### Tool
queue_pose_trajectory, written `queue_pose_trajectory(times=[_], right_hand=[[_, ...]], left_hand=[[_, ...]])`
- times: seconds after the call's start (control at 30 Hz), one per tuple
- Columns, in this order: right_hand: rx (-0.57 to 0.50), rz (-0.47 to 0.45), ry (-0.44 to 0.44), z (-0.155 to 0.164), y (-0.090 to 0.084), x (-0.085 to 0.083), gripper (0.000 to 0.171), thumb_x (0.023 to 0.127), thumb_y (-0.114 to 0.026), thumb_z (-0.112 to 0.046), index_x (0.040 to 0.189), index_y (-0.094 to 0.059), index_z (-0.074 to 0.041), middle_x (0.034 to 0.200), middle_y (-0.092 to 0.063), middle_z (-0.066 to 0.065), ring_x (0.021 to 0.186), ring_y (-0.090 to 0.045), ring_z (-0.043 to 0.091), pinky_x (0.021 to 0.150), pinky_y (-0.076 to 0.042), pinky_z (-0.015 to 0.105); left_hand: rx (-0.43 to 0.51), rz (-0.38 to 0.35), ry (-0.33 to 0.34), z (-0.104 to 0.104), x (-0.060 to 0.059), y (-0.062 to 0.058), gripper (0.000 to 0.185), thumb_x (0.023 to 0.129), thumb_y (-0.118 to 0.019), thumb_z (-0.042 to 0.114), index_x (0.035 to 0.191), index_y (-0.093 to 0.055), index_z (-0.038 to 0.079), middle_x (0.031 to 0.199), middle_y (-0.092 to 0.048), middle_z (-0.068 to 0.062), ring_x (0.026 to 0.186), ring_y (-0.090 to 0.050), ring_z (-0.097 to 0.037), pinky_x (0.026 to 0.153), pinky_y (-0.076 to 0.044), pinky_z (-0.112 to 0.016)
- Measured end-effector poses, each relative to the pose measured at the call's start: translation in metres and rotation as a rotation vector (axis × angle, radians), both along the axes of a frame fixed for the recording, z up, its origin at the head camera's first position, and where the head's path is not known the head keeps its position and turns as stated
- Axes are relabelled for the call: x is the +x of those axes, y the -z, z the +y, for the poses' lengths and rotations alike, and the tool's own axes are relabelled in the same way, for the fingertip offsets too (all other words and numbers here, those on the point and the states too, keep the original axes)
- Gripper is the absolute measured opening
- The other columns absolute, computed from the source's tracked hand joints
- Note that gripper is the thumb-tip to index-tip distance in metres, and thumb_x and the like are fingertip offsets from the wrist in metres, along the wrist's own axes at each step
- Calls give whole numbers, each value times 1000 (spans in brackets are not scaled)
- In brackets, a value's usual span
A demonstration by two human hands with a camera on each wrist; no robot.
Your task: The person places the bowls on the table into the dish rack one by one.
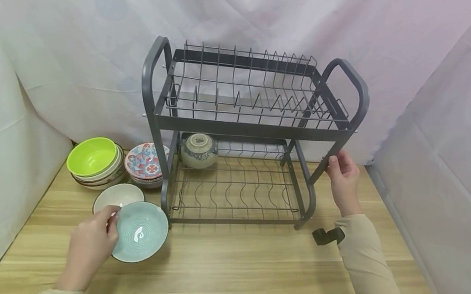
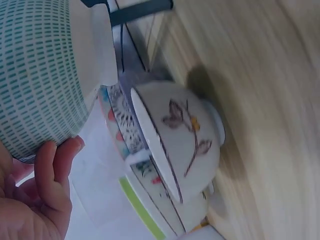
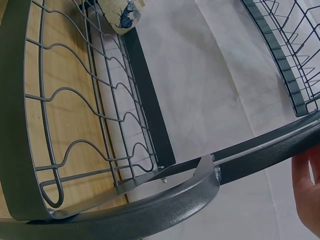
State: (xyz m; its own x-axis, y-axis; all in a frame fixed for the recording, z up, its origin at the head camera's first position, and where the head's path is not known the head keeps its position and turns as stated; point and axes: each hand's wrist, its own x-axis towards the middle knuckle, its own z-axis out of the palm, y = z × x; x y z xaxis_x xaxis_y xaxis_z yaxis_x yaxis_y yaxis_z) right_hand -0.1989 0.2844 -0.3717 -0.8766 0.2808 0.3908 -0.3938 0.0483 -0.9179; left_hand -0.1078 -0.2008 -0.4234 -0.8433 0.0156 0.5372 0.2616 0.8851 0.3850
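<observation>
My left hand (image 1: 93,237) pinches the rim of a pale blue bowl (image 1: 140,234), lifted above the table left of the dish rack. In the left wrist view that bowl (image 2: 40,80) shows a green dashed pattern on its outside. Just behind it a white bowl (image 1: 119,196) sits on the table, with a brown flower on its side (image 2: 185,135). On the other side, my right hand (image 1: 345,182) grips the right upright of the dark two-tier dish rack (image 1: 233,127). A patterned bowl (image 1: 199,150) lies upside down at the lower tier's back left.
At the back left stands a stack of bowls topped by a lime green one (image 1: 91,157). Next to it, a second stack has a red-and-blue patterned bowl (image 1: 145,161) on top. White cloth (image 1: 72,64) walls surround the wooden table (image 1: 217,278).
</observation>
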Motion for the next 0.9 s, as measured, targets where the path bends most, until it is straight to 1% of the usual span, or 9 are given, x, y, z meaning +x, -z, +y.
queue_pose_trajectory(times=[0.13, 0.17, 0.37, 0.4, 0.47, 0.63, 0.73, 0.83, 0.9], right_hand=[[-10, -1, 11, -1, -1, 0, 14, 91, -52, -11, 100, -57, -2, 87, -59, 2, 86, -58, 13, 79, -50, 20], [-14, -4, 13, -1, -1, 1, 13, 91, -52, -11, 99, -58, -3, 87, -59, 2, 86, -57, 14, 80, -50, 20], [-7, -31, 23, -4, -2, 1, 10, 91, -52, -12, 96, -59, -16, 88, -59, -1, 89, -57, 14, 81, -49, 19], [-5, -33, 23, -4, -2, 1, 10, 92, -51, -12, 96, -59, -16, 88, -59, -1, 89, -57, 14, 81, -49, 19], [0, -36, 24, -4, -2, 1, 10, 92, -51, -12, 96, -59, -17, 89, -59, -1, 89, -57, 14, 80, -49, 19], [6, -41, 26, -4, -1, 2, 9, 92, -51, -14, 97, -59, -16, 89, -58, -1, 89, -57, 14, 81, -49, 19], [0, -39, 24, -4, -1, 2, 11, 92, -51, -13, 100, -58, -10, 90, -58, 1, 90, -57, 14, 81, -49, 19], [-5, -37, 19, -3, -1, 2, 11, 92, -51, -13, 100, -58, -9, 90, -58, 2, 90, -57, 14, 82, -49, 20], [-7, -41, 17, -2, -1, 2, 10, 92, -51, -13, 99, -58, -12, 90, -58, 1, 90, -57, 13, 83, -49, 20]], left_hand=[[-1, -30, 24, 11, 2, 6, 13, 73, -64, -3, 85, -62, 1, 65, -61, -11, 50, -55, -30, 41, -38, -45], [0, -31, 30, 13, 3, 7, 13, 72, -64, -3, 85, -62, 1, 66, -62, -11, 51, -56, -29, 41, -39, -45], [18, -7, 83, 32, 9, 14, 15, 70, -65, -5, 83, -62, 2, 69, -64, -10, 57, -60, -29, 43, -43, -44], [18, 1, 94, 36, 9, 15, 15, 70, -65, -5, 82, -62, 2, 69, -64, -10, 56, -60, -28, 43, -43, -43], [16, 9, 116, 43, 11, 17, 15, 70, -65, -5, 83, -62, 3, 69, -63, -10, 55, -59, -27, 42, -43, -41], [15, -12, 167, 61, 13, 20, 18, 69, -64, -5, 84, -63, 4, 71, -64, -9, 57, -60, -26, 43, -45, -39], [17, -35, 191, 71, 13, 21, 16, 70, -64, -4, 84, -63, 5, 72, -66, -9, 57, -60, -25, 44, -45, -37], [10, -57, 206, 80, 14, 21, 15, 71, -65, -3, 83, -63, 6, 66, -64, -7, 50, -55, -18, 41, -41, -29], [12, -77, 211, 86, 14, 22, 15, 72, -65, -3, 84, -64, 6, 65, -63, -6, 49, -50, -14, 41, -38, -25]])
